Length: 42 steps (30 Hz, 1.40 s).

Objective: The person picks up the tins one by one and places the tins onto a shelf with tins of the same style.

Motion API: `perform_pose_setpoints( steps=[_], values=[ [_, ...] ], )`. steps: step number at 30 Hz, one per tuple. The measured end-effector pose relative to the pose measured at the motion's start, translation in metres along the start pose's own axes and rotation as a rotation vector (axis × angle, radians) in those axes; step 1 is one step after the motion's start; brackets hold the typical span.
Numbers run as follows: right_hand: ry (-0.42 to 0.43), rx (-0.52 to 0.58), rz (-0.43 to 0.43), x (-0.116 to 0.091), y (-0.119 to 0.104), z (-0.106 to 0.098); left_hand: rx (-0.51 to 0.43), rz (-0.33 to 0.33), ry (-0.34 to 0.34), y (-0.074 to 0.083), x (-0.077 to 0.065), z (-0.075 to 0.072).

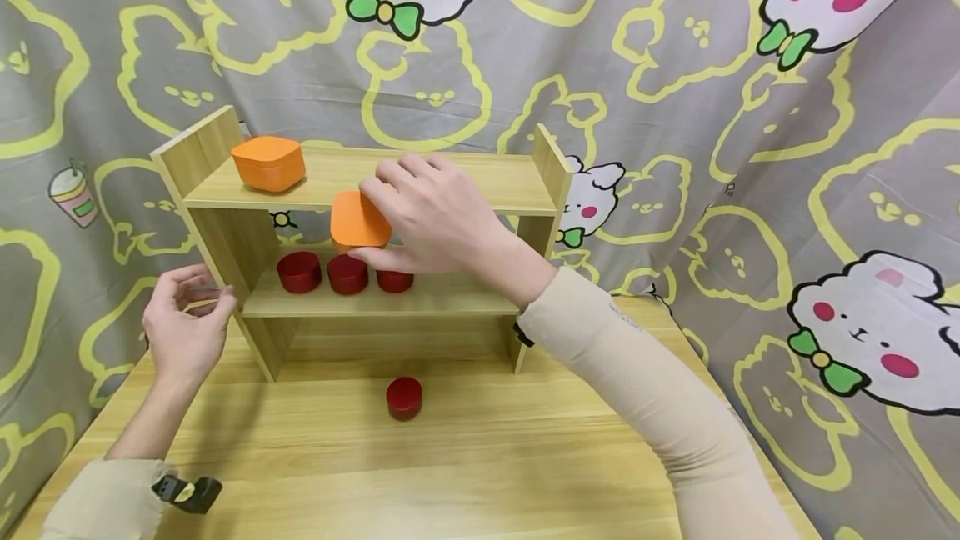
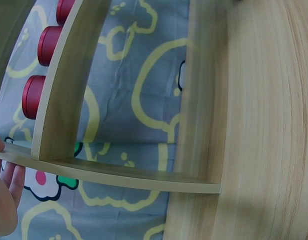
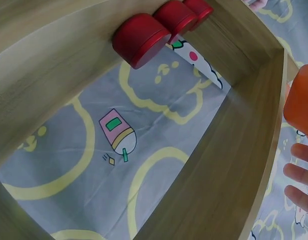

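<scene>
My right hand (image 1: 438, 219) grips an orange rounded-square box (image 1: 356, 219) between thumb and fingers, in front of the shelf's upper board. In the right wrist view, that box (image 3: 301, 102) is at the right edge beside the fingertips. My left hand (image 1: 186, 332) pinches the front edge of the left side panel of a wooden shelf (image 1: 360, 312); in the left wrist view, thumb and fingers (image 2: 16, 185) lie on opposite sides of this panel. A second orange box (image 1: 268, 163) sits at the left of the top board.
Three round red tins (image 1: 299, 272) stand in a row on the middle board, the rightmost partly behind my right hand. Another red tin (image 1: 404, 398) stands on the wooden table (image 1: 450, 473) before the shelf. A patterned curtain (image 1: 525, 48) hangs behind and to both sides.
</scene>
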State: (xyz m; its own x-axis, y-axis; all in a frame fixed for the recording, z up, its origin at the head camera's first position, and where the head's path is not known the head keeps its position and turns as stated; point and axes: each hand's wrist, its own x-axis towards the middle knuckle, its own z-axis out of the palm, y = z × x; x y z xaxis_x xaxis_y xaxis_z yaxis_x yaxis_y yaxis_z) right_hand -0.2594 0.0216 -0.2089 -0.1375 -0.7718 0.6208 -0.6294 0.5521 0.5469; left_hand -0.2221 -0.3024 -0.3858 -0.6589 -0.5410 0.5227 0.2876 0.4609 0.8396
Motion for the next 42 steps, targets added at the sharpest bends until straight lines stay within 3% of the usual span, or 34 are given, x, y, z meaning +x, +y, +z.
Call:
perform_pose_setpoints(
  steps=[14, 33, 42],
  values=[
    [-0.014, -0.004, 0.049, 0.013, 0.006, 0.004, 0.001, -0.002, -0.002, 0.001, -0.001, 0.0],
    [-0.124, 0.002, 0.14, 0.028, 0.017, 0.011, -0.003, -0.005, -0.012, 0.001, 0.0, 0.001],
    [-0.18, 0.024, 0.138, 0.03, 0.016, 0.018, 0.0, -0.004, 0.001, 0.0, 0.0, 0.0]
  ],
)
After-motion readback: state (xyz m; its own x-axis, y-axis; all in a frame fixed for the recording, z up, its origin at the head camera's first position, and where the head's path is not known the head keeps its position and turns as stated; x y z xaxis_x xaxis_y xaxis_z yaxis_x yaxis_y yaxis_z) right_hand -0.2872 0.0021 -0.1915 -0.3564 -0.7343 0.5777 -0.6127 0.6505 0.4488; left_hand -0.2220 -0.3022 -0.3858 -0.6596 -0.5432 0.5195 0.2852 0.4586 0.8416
